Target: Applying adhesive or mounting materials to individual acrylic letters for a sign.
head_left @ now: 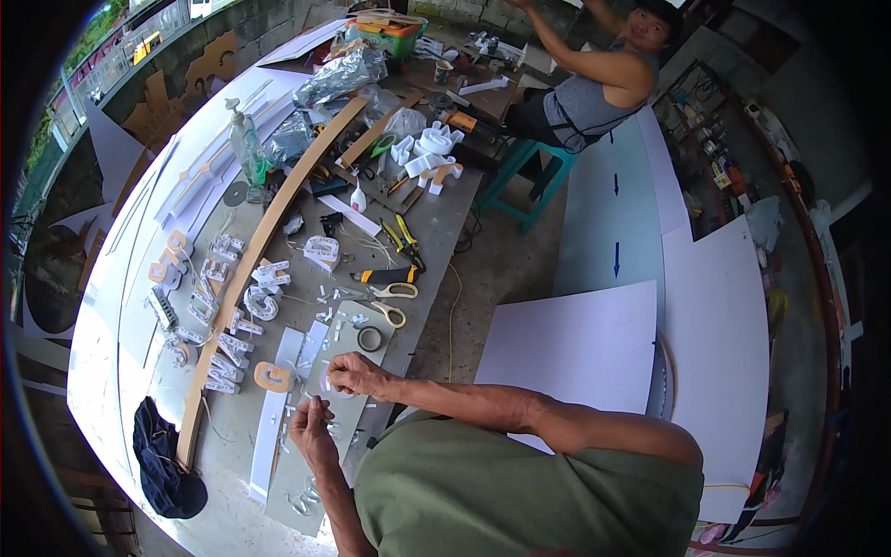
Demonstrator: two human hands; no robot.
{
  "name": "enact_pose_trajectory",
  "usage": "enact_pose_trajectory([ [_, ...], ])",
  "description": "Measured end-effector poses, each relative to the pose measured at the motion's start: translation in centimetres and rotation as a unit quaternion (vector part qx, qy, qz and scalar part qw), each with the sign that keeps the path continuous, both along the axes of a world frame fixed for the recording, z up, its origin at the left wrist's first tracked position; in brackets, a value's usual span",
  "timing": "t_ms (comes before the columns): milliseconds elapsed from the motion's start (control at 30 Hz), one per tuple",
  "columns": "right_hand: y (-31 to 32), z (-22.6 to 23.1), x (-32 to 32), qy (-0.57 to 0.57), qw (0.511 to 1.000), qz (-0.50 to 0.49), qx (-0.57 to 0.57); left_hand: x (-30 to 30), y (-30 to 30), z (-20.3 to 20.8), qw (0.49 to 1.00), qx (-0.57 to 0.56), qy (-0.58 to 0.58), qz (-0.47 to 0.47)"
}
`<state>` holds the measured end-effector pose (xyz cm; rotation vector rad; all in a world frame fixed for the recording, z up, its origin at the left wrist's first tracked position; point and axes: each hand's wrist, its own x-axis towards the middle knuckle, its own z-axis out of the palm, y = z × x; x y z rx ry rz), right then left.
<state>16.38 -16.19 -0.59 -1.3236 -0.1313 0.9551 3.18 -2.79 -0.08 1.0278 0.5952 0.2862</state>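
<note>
Over the near part of the grey worktable, my right hand is closed, its fingertips pinched together. Just below and to its left, my left hand pinches too. Whatever sits between the fingers of either hand is too small to make out. A brown letter-shaped piece lies beside them on a white strip. Small pale bits are strewn around both hands on a grey board. A roll of dark tape rests above my right hand, with cream-handled scissors beyond it.
A long brown strip crosses the table among several white letters. An orange-black cutter knife and yellow-black pliers lie near the right edge. A dark cap is at left. Another person sits on a teal stool.
</note>
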Motion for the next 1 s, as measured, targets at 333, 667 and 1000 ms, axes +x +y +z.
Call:
enact_pose_trajectory([
  [333, -3.5, -0.6, 12.6, -0.371, 0.900, -0.191, -0.128, -0.2, 0.4, 1.2, 0.991, 0.114, 0.060, -0.026],
  [667, -5.1, 7.8, 14.4, -0.205, 0.964, -0.169, -0.001, -0.8, 1.1, 0.7, 0.981, 0.162, 0.093, -0.046],
  [1000, -7.4, 27.3, 9.0, -0.307, 0.817, 0.099, 0.478, -0.7, 1.0, 1.3, 0.977, 0.163, 0.120, -0.062],
])
